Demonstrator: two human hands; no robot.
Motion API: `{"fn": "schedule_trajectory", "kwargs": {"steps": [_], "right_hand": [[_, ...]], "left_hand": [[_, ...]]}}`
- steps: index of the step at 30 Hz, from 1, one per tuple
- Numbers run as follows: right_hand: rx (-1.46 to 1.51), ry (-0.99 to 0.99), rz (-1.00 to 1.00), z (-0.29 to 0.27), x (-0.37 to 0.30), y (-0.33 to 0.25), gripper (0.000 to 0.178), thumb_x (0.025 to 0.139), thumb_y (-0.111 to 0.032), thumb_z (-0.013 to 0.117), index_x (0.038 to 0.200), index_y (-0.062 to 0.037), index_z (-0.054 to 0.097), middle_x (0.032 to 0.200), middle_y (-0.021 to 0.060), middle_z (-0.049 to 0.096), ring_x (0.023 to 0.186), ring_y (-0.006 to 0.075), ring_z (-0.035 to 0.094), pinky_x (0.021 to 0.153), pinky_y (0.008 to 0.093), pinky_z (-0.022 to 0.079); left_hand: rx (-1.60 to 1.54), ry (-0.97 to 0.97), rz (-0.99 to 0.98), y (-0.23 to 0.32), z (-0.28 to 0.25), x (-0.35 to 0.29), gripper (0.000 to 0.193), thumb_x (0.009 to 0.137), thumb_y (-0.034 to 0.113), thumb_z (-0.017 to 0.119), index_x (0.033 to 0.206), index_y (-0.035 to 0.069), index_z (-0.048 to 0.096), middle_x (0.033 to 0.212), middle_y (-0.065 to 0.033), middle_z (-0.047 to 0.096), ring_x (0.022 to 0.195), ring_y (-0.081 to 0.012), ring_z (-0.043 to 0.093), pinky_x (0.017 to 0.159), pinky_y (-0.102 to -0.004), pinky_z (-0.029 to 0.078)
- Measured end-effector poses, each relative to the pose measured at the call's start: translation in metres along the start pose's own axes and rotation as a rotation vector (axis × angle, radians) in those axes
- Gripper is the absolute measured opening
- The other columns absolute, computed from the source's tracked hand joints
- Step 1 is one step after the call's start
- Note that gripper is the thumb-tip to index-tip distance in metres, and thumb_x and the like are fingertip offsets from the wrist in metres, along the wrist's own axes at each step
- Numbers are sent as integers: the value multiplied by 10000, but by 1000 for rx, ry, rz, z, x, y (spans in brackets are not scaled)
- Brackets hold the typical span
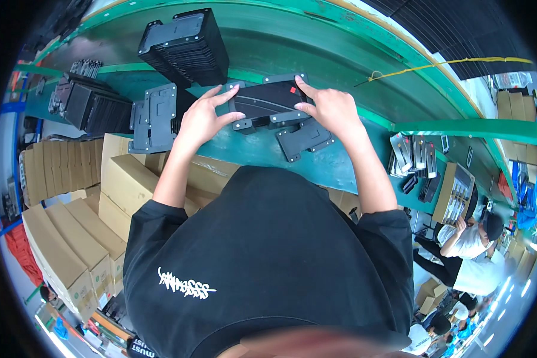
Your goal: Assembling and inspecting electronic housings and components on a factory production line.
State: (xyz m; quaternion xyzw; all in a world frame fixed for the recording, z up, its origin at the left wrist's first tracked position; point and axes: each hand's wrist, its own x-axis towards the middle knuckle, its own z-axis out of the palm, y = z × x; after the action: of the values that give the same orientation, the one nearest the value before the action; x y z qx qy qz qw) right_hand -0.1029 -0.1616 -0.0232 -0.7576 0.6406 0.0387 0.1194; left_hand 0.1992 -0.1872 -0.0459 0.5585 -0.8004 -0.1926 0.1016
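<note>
Black rectangular panel (262,98) held at both ends
The left hand (201,119) and right hand (335,111) grasp it with their fingers above the green table (322,168).

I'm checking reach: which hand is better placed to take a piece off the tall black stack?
Likely the left hand: the tall black stack stands nearer to it than to the right hand. Both hands hold the black panel, though.

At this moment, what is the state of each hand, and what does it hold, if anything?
Left hand: closed on the left end of the black panel.
Right hand: closed on the same panel's right end, near its red mark.
</note>
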Motion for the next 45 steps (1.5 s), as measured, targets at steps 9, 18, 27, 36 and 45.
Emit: {"fn": "schedule_trajectory", "kwargs": {"steps": [9,18,27,36,45], "right_hand": [[186,250,-27,35,-2,9,559,970,-452,643,1492,-293,521,964,190,739,846,338,728,731,439,576],[1394,431,630,171,-61,90,297,1031,-299,565,1162,-68,698,936,96,719,737,152,693,649,297,560],[1012,338,605,252,-96,97,329,964,-225,668,1257,-78,640,882,51,670,630,116,616,517,271,480],[1268,549,507,106,-35,103,400,998,-299,662,1263,-21,547,829,46,623,557,93,523,470,247,386],[2032,237,281,238,-104,81,313,1094,-415,447,1171,-129,550,807,55,629,642,151,548,577,317,460]], "left_hand": [[73,41,52,6,-2,5,634,792,494,798,1373,285,652,1467,-164,558,1238,-376,613,1004,-437,522],[50,-49,48,11,-12,2,627,821,424,802,1397,238,637,1457,-147,574,1265,-353,601,1028,-418,503],[-780,-62,-87,-30,24,11,544,964,449,666,1402,130,615,1389,-124,621,1120,-289,659,962,-406,529],[-1109,-295,-657,-65,208,-67,331,1027,341,568,1224,97,673,1142,-84,701,856,-176,671,721,-322,560],[-311,-225,204,16,216,-53,641,866,378,767,1371,43,556,1353,-198,569,1210,-360,590,976,-431,513]]}}
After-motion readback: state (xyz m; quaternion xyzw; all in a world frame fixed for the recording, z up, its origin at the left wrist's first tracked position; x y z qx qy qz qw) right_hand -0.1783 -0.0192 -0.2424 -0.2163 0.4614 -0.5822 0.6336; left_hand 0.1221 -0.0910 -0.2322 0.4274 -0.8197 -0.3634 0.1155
